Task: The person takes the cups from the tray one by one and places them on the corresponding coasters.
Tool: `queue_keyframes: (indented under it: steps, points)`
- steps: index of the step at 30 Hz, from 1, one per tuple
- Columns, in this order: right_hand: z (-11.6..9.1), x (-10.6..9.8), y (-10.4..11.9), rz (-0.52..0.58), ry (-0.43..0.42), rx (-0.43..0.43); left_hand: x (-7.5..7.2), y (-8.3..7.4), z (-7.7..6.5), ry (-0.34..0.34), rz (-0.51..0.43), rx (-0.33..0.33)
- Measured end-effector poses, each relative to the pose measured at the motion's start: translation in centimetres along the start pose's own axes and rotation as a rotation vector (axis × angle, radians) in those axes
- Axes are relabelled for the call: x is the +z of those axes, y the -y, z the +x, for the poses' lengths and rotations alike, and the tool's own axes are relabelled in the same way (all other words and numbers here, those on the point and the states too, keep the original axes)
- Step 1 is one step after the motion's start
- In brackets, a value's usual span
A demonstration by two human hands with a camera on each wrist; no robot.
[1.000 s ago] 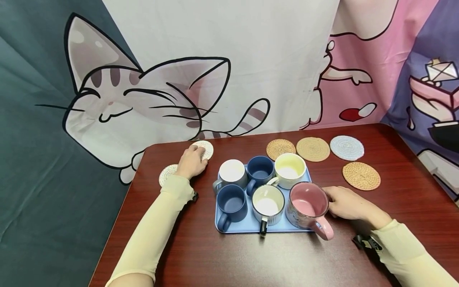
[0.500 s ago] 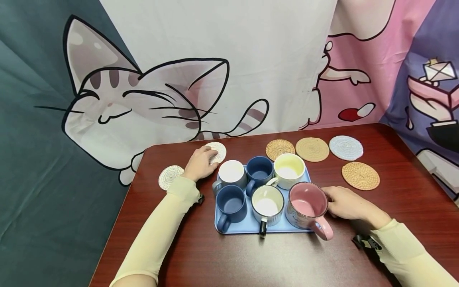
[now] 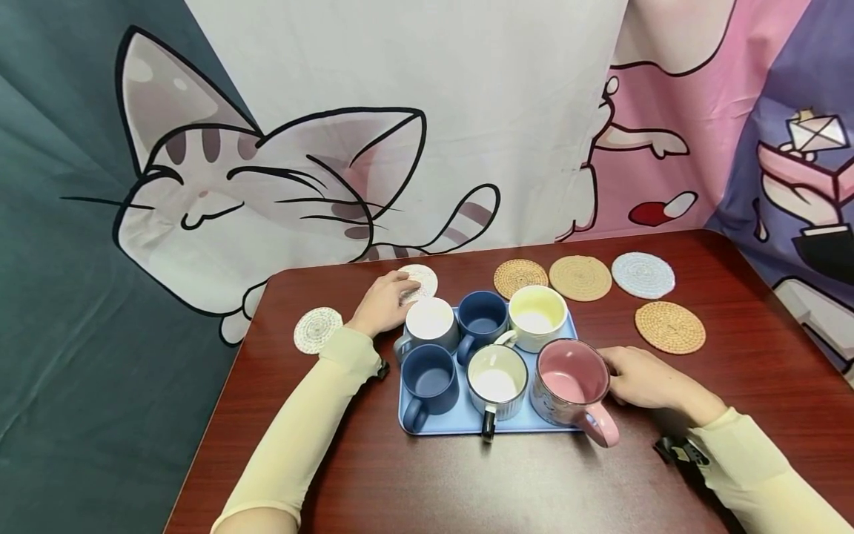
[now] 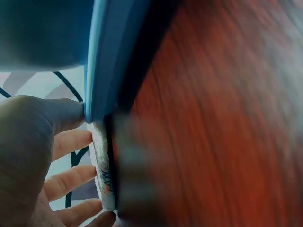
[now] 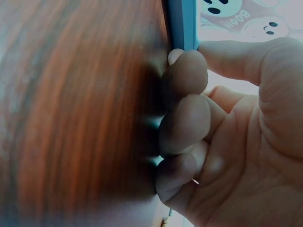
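My left hand (image 3: 382, 305) lies over a white woven coaster (image 3: 423, 279) behind the tray's left corner, its fairly straight fingers touching the top. In the left wrist view, the thumb reaches the rim of the light blue tray (image 4: 110, 56) beside the coaster's edge (image 4: 102, 163). My right hand (image 3: 649, 378) is at the tray's right side, near a large pink mug (image 3: 572, 378). Its thumb and curled index finger pinch the tray rim (image 5: 182, 23) in the right wrist view; the other fingers curl against the wooden table.
The tray also bears a grey mug (image 3: 434, 326), two navy mugs (image 3: 430, 378), a pale yellow mug (image 3: 537, 319) and a white mug (image 3: 497, 378) with a black handle. Another white coaster (image 3: 317, 331) lies left; tan coasters (image 3: 580, 278) and a pale blue coaster (image 3: 643, 275) lie right.
My left hand has slid the white coaster rightward along the table's back, close behind the grey mug. The right hand and the tray have stayed put.
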State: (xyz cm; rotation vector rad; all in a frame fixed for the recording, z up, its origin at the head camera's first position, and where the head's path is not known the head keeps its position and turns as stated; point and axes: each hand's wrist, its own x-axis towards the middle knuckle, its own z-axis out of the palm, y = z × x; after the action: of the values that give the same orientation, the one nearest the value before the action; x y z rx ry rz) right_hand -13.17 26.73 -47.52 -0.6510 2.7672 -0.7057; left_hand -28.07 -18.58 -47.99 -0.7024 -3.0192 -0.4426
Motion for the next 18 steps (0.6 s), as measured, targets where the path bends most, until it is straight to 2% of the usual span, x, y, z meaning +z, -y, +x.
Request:
queue_keyframes:
  steps: [8,18]
  points:
    - [-0.05,-0.04,0.01,0.003,0.003,0.003,0.28,-0.85,0.40,0.034,-0.040,0.004]
    - [-0.04,-0.06,0.14,-0.001,0.002,0.011,0.55,-0.85,0.39,0.049,-0.104,0.043]
